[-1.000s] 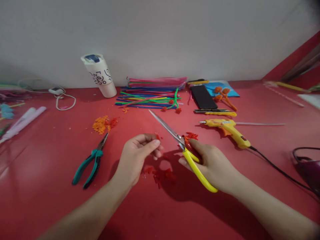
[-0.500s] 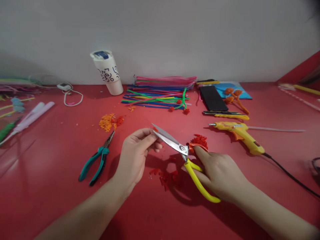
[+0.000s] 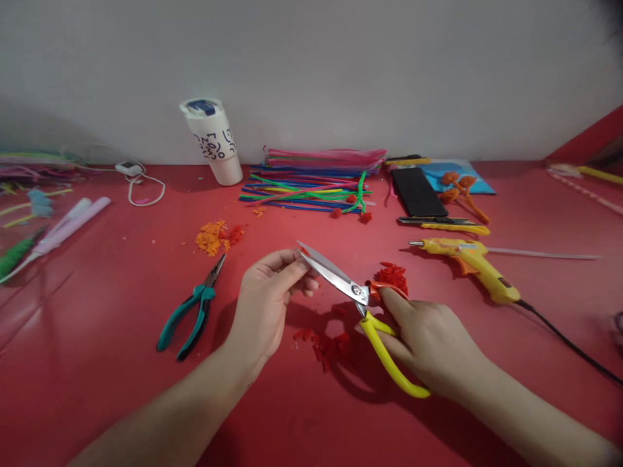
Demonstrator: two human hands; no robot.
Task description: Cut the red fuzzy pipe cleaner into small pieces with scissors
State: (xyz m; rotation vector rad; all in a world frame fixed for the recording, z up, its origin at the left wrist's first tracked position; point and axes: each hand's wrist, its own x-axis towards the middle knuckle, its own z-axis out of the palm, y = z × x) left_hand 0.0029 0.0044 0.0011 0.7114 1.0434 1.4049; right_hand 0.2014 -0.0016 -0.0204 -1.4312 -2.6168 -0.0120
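Note:
My right hand (image 3: 428, 340) grips yellow-handled scissors (image 3: 357, 299), blades pointing up-left and nearly closed at my left fingertips. My left hand (image 3: 270, 301) is pinched on a tiny red scrap by the blade tips; most of it is hidden by my fingers. Red cuttings (image 3: 327, 344) lie on the red table (image 3: 97, 402) below the scissors, and another small red pile (image 3: 393, 275) sits just behind my right hand.
Teal pliers (image 3: 192, 314) lie left of my left hand. A yellow glue gun (image 3: 474, 264) with its cord lies at right. Behind are a stack of coloured pipe cleaners (image 3: 311, 181), a white cup (image 3: 214, 143), a black phone (image 3: 418, 192), orange cuttings (image 3: 211, 237).
The scissor blades swung down from pointing far up-left to meet my left fingertips and closed there. Since half a second ago, hardly anything has moved.

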